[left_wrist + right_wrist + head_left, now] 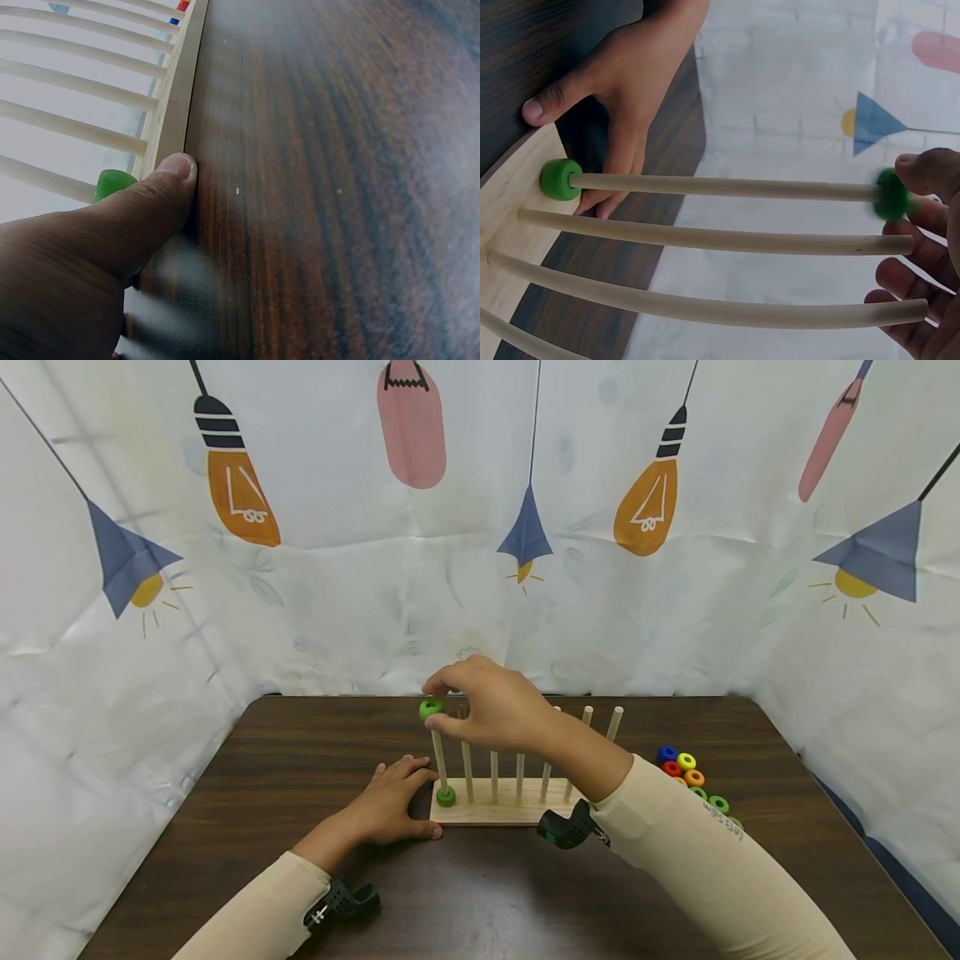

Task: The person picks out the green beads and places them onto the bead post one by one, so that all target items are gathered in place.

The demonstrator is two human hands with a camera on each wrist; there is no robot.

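Note:
A wooden peg stand point(480, 812) with a row of upright pegs sits on the table. My left hand point(390, 802) holds its left end, the thumb against the front edge and the fingers toward the back. A green ring point(446, 797) lies at the bottom of the leftmost peg point(727, 187). My right hand point(498, 706) pinches another green ring point(431, 708) between thumb and fingers at that peg's top. This ring is blurred in the right wrist view, where the peg's tip is hidden by it. In the left wrist view, my left thumb point(150, 202) touches the stand's edge.
Loose rings lie on the dark wood table point(300, 760) right of the stand: a blue ring point(667, 753), a yellow ring point(686, 762), a red ring point(672, 768), plus orange and green ones. My right sleeve point(697, 852) partly covers them. A printed curtain point(360, 610) surrounds the table's back and sides.

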